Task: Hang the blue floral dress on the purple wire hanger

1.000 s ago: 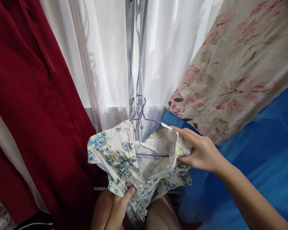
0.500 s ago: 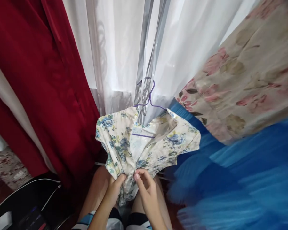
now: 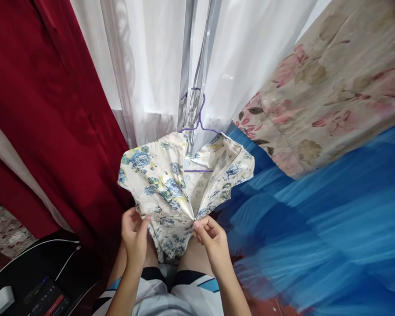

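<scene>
A cream blouse [image 3: 166,193] with blue and green flowers hangs on a purple hanger [image 3: 200,125] in front of me. Its neckline gapes in a deep V, with the hanger's lower bar visible inside. At the bottom of that V, my right hand [image 3: 212,235] pinches the front edge of the cloth between thumb and fingers. Over on the blouse's left side, my left hand [image 3: 134,230] grips the side of the fabric, thumb in front. The lower part of the blouse drops between my knees.
White sheer curtains [image 3: 154,66] with grey ribbons hang behind the blouse. A dark red curtain [image 3: 52,109] falls on the left. Rose-patterned cloth [image 3: 335,105] and blue tulle [image 3: 332,228] fill the right. At lower left, a black surface [image 3: 29,259] holds a phone [image 3: 49,298] and a white cable.
My left hand has moved from the blouse's middle outward to its left side. The right hand has shifted slightly right and up, still pinching the front. The blouse front is spread flatter.
</scene>
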Demonstrator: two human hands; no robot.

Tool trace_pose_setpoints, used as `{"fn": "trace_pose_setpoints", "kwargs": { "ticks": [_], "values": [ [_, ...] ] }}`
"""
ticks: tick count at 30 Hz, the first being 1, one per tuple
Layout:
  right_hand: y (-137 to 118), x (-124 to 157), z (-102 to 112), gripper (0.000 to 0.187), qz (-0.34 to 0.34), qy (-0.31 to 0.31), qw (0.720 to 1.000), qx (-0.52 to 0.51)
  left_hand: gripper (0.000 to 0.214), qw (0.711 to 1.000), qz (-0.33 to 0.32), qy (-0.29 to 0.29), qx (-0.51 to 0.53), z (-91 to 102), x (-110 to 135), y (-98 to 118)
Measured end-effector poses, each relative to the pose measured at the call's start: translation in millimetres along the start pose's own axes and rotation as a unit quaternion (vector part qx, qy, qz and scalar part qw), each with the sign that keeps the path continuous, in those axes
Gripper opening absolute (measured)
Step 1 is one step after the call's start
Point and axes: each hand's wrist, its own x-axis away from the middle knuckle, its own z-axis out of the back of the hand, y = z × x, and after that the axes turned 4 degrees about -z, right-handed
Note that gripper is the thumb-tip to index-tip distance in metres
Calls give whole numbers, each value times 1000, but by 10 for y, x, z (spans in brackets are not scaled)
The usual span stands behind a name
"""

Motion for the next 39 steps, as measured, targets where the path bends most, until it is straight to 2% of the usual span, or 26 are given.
{"fn": "trace_pose_setpoints", "kwargs": {
  "ticks": [1, 2, 3, 5, 7, 8, 11, 14, 16, 19, 22, 24, 26, 28, 30, 32, 34, 37, 39],
  "values": [
    [13, 2, 14, 33, -11, 8, 1000, -6, 43, 997, -59, 44, -15, 4, -24, 17],
    [21, 2, 18, 34, -23, 10, 1000, -11, 43, 991, -117, 56, -28, -9, -22, 44],
    [23, 1, 12, 35, -33, 6, 999, -16, 40, 985, -166, 25, -39, -42, 5, 79],
    [9, -3, -27, 36, -46, -11, 998, -28, 33, 967, -208, -136, -57, -169, 115, 158],
    [-18, 1, -81, 37, -50, -28, 997, -44, 31, 940, -177, -286, -61, -345, 241, 224],
    [-30, 6, -103, 38, -51, -32, 997, -50, 30, 933, -154, -320, -61, -433, 293, 246],
    [-43, 27, -117, 38, -53, -18, 997, -62, 3, 940, -140, -306, -59, -612, 374, 261],
    [-70, -14, -60, 37, -61, -11, 995, -79, 19, 933, -171, -311, -61, -616, 390, 236],
    [-174, -118, -30, 37, -60, -20, 994, -90, 21, 930, -167, -322, -60, -556, 387, 231],
    [-551, -395, -55, 37, -22, -34, 994, -98, 19, 930, -144, -332, -69, -470, 358, 266],
    [-1110, -732, -129, 34, 48, -61, 992, -103, 17, 933, -125, -329, -76, -447, 322, 320],
    [-1436, -922, -168, 32, 86, -57, 987, -123, 17, 935, -116, -325, -78, -454, 327, 319],
    [-1618, -1039, -192, 29, 108, -35, 982, -154, 17, 936, -99, -329, -80, -455, 371, 262],
    [-1633, -1064, -209, 27, 117, -15, 977, -177, 18, 935, -76, -337, -83, -444, 439, 163],
    [-1526, -1016, -225, 26, 111, -15, 977, -180, 15, 936, -60, -336, -86, -438, 483, 83],
    [-1388, -940, -234, 27, 102, -26, 981, -163, 9, 942, -68, -319, -76, -466, 442, 103],
    [-1301, -873, -220, 30, 108, -25, 985, -129, 12, 952, -110, -283, -48, -548, 278, 280],
    [-1324, -799, -145, 33, 137, -5, 987, -83, 24, 945, -227, -236, 7, -759, -149, 804],
    [-1400, -757, -76, 34, 151, -3, 986, -63, 40, 920, -284, -268, 24, -916, -449, 1192]
  ]
}}
